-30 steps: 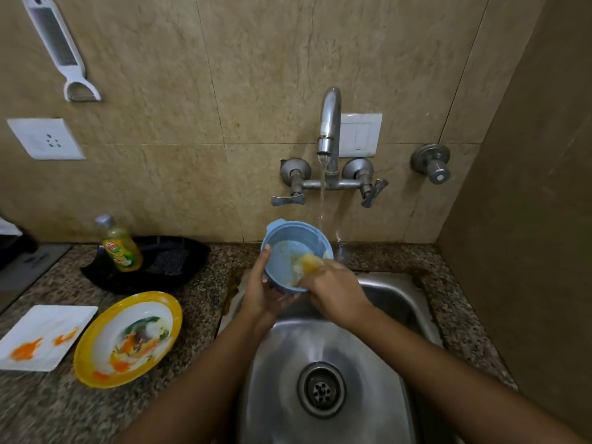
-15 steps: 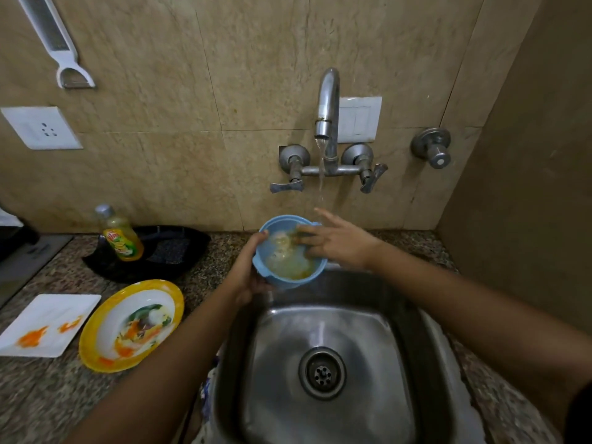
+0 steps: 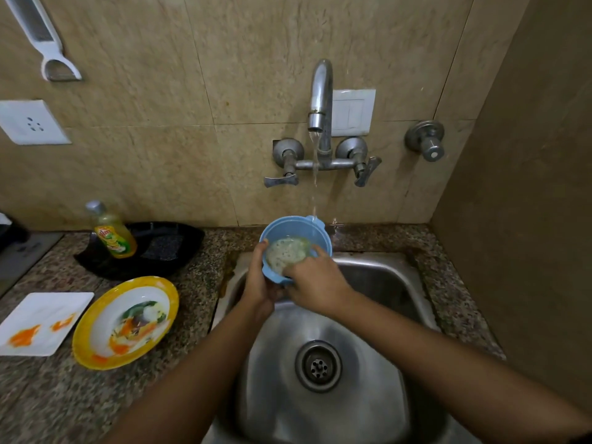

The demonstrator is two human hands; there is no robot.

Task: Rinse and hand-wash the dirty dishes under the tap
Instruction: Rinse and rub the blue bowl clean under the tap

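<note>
A person's left hand [image 3: 261, 283] gripped a blue bowl [image 3: 294, 230] over the back edge of a steel sink [image 3: 387, 283], fingers curled round its left side with the thumb at the rim. The bowl was tilted towards the camera, directly below the tap [image 3: 321, 91]. The right hand [image 3: 315, 283] reached into it, fingers bent round a sudsy scrub pad [image 3: 286, 253] pressed against the inner wall. A thin water stream [image 3: 315, 174] fell from the spout and struck the small lug on the bowl's far rim.

On the speckled stone counter [image 3: 48, 398] to the left lay two soiled dishes just beside each other – a yellow-rimmed plate [image 3: 96, 318] holding green, white and orange scraps, and a white square plate [image 3: 48, 310] smeared with orange sauce. Behind them a bottle of yellow dish liquid [image 3: 112, 233] stood in a black tray [image 3: 173, 248]. Its label carried a red logo – the lettering was too blurred to read.

On the tiled wall hung a white peeler [image 3: 48, 40], with a white socket [image 3: 30, 123] below it and a white switch plate [image 3: 354, 112] behind the tap. A separate round valve [image 3: 426, 139] sat to the right. The sink's drain [image 3: 318, 366] lay between the two forearms.
</note>
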